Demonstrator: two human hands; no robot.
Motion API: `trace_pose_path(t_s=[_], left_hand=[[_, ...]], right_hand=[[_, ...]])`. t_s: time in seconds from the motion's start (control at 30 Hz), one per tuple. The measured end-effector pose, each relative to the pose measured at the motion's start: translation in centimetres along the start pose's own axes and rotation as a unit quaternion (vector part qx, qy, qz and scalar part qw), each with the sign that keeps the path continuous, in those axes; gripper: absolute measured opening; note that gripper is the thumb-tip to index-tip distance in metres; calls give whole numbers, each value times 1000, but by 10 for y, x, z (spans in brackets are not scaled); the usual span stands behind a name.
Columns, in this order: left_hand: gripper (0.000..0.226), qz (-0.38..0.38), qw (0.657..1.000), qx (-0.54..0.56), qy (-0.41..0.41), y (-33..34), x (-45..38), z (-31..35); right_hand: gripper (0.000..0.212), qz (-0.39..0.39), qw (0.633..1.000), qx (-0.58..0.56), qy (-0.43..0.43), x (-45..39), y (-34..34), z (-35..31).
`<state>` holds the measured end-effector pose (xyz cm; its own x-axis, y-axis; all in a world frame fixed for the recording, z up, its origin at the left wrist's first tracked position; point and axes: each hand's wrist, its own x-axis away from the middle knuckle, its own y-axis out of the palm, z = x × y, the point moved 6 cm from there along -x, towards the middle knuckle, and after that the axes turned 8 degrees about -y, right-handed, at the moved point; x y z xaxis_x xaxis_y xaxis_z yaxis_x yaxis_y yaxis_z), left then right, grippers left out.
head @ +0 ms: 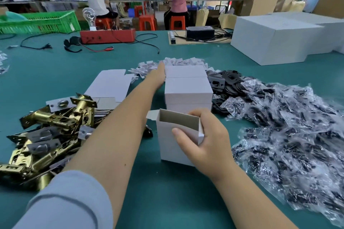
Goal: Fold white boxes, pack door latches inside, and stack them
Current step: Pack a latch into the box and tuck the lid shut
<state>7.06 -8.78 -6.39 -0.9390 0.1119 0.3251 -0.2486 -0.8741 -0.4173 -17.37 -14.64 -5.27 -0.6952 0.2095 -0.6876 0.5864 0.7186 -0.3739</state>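
An open box [178,135] is kept upright on the table [167,191], gripped by the right hand [206,139], ready for filling; the left hand [158,76], fingers straight, is laid against the stack [188,91], probably steadying it; latches [46,132] wait left

No legible text anywhere in my head view. The open white box [176,141] I'm working on is blank on every face I can see, and so are the stacked white boxes [188,89] behind it. The large white cartons [275,39] at the far right of the bench [55,65] carry no print. The red device [108,36] shows dark knobs only, no readable markings.
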Motion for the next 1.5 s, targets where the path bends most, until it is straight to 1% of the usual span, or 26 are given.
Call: trace_pose_path(t_s=[0.03,0.07,0.13,0.17,0.23,0.27,0.3,0.37,0.43,0.53,0.6,0.67,0.7,0.77,0.83,0.87,0.97,1.03,1.1,1.2,1.27,1.33,1.37,1.4,1.5], left_hand=[[72,-11,999,-30,21,4,-6,0],[75,-20,1000,-11,17,6,-14,-1],[75,-15,1000,-10,6,5,-24,-4],[73,-9,999,-32,12,5,-29,-5],[61,34,998,-53,8,-4,-28,-11],[52,58,998,-33,-1,-9,-31,-15],[46,82,994,-65,17,-13,-29,-15],[38,103,992,-64,22,-17,-30,-16],[28,127,986,-81,67,-21,-22,-12],[27,175,979,-36,95,-30,-3,-9],[31,202,973,23,108,-39,21,-5],[33,222,962,49,153,-47,53,3],[34,234,952,35,196,-51,72,8],[35,251,920,-19,301,-57,118,15],[35,224,899,-49,373,-58,156,15],[35,198,900,-44,386,-57,170,12],[31,126,911,23,393,-54,201,-1],[24,83,917,56,385,-49,212,-9],[21,61,917,12,394,-38,220,-13],[23,67,905,-52,416,-28,224,-15],[27,109,884,-89,446,-28,227,-13],[32,158,862,-122,465,-29,230,-12],[32,157,865,-112,463,-30,229,-13],[32,139,876,-91,453,-31,227,-14],[27,59,909,-63,408,-26,216,-21]], right_hand=[[44,0,1000,1,-1,-1,0,0],[43,0,1000,1,-4,-1,1,1],[42,-1,1000,0,-7,-2,2,1],[42,0,1000,-2,-8,-2,3,2],[42,2,1000,-3,-10,-4,5,2],[42,5,1000,1,-13,-5,5,2],[41,8,1000,6,-15,-5,5,2],[41,14,1000,11,-14,-6,6,3],[40,17,1000,9,-12,-6,6,4],[41,15,1000,5,-11,-6,5,3],[43,14,1000,3,-5,-7,5,3],[40,10,1000,-7,9,-6,5,4],[38,8,1000,-12,16,-6,4,5],[37,3,1000,-13,26,-4,3,7],[39,-2,999,-8,31,-3,3,9],[37,-2,999,-9,34,-2,2,9],[26,-7,999,-15,42,-1,2,11],[29,-14,998,-30,56,0,3,13],[39,-21,996,-46,71,3,4,16],[53,-31,996,-49,73,5,6,17],[52,-35,995,-47,77,4,6,18],[46,-37,995,-55,72,4,5,17],[42,-39,995,-61,65,3,5,15],[39,-39,996,-64,53,3,5,12],[35,-40,997,-67,18,4,5,4]])
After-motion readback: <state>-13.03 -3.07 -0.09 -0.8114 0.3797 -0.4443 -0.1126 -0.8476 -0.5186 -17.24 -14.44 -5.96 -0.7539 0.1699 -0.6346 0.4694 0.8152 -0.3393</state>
